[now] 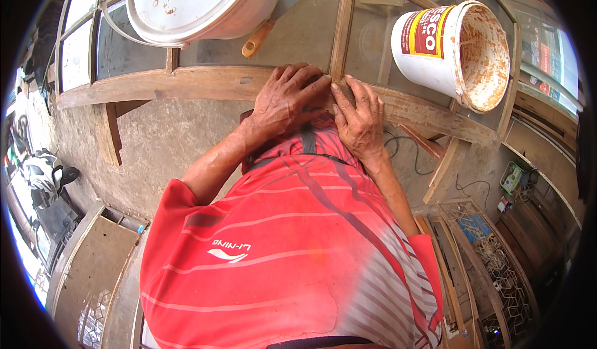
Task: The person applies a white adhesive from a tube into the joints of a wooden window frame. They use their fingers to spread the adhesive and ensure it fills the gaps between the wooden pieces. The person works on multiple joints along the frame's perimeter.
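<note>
The left hand (289, 94) and right hand (360, 116) meet at the frame (205, 83), fingers bent and fingertips close together on its near rail; whether they pinch anything small I cannot tell. The frame spreads beyond them to both sides. Just right of the hands its rail shows pale, rough patches, so I judge the surface partway done, with that stretch left to even out. Ahead of the left hand lies the knife (258, 40), unheld, then the lidded bucket (202, 7) (crumbs on its lid). Ahead and right, the open bucket (429, 60) seems tipped, its inside smeared orange-brown.
</note>
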Tool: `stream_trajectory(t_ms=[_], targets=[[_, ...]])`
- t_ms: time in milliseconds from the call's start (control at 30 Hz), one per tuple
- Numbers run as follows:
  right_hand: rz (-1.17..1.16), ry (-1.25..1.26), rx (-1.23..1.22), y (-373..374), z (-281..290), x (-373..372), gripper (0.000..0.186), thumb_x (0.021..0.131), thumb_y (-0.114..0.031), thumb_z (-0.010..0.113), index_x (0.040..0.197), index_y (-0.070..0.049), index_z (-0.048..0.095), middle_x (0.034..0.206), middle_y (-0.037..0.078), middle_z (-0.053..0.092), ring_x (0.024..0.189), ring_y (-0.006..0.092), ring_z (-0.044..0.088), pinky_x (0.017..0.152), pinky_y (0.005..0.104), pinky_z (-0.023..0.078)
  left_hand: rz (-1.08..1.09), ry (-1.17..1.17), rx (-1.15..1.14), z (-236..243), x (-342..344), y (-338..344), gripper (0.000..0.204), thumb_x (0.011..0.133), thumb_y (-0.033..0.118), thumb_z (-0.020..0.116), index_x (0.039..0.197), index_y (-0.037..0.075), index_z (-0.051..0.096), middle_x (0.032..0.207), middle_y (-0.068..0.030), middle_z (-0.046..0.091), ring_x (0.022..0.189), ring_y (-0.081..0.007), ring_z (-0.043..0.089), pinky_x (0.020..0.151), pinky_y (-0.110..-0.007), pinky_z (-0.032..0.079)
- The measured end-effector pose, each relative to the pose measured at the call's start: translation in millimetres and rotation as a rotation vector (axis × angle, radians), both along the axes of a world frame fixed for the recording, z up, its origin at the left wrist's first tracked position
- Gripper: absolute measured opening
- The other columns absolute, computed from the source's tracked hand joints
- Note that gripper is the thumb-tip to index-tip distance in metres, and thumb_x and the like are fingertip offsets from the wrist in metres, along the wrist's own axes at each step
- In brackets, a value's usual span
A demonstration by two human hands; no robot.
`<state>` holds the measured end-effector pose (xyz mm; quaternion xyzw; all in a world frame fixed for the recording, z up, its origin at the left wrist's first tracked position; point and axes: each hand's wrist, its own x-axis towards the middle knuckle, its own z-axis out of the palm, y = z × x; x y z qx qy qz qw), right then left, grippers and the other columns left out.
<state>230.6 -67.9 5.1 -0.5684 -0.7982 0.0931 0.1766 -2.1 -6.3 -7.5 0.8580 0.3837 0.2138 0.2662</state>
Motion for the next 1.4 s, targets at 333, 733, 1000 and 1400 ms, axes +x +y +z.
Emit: stream_trajectory(t_ms=[333, 733, 1000, 1400], targets=[[-0.024, 0.029, -0.01, 1, -1, 1, 0.052, 0.099, -0.018, 0.073, 0.151, -0.013, 0.067, 0.155, 0.014, 0.059, 0.14, 0.0344, 0.056, 0.115, 0.0504, 0.043, 0.006, 0.008, 0.006, 3, 2, 0, 0.074, 0.083, 0.037, 0.086, 0.151, 0.016, 0.063, 0.147, -0.0083, 0.06, 0.138, -0.0349, 0.055, 0.116, -0.052, 0.044], [-0.06, 0.017, 0.006, 2, -4, -1, 0.052, 0.1, -0.018, 0.071, 0.151, -0.009, 0.065, 0.152, 0.012, 0.061, 0.139, 0.0336, 0.057, 0.117, 0.0511, 0.041, -0.004, 0.018, 0.001, 3, 2, 1, 0.074, 0.085, 0.039, 0.085, 0.151, 0.015, 0.063, 0.148, -0.0088, 0.059, 0.139, -0.0353, 0.054, 0.115, -0.051, 0.044], [-0.056, 0.05, -0.023, 9, 1, 0, 0.05, 0.099, -0.017, 0.072, 0.15, -0.013, 0.067, 0.152, 0.013, 0.061, 0.141, 0.036, 0.057, 0.115, 0.0528, 0.043, -0.015, 0.01, 0.028, 1, 1, 2, 0.075, 0.085, 0.04, 0.084, 0.151, 0.016, 0.059, 0.145, -0.0089, 0.058, 0.138, -0.033, 0.054, 0.114, -0.049, 0.043], [-0.182, 0.112, -0.021, 24, 1, -3, 0.032, 0.092, -0.004, 0.071, 0.123, -0.006, 0.076, 0.148, 0.015, 0.064, 0.137, 0.0381, 0.059, 0.111, 0.0523, 0.047, -0.015, 0.026, 0.004, 2, 2, 1, 0.077, 0.084, 0.04, 0.085, 0.152, 0.015, 0.06, 0.148, -0.0081, 0.059, 0.14, -0.0336, 0.054, 0.116, -0.051, 0.043]])
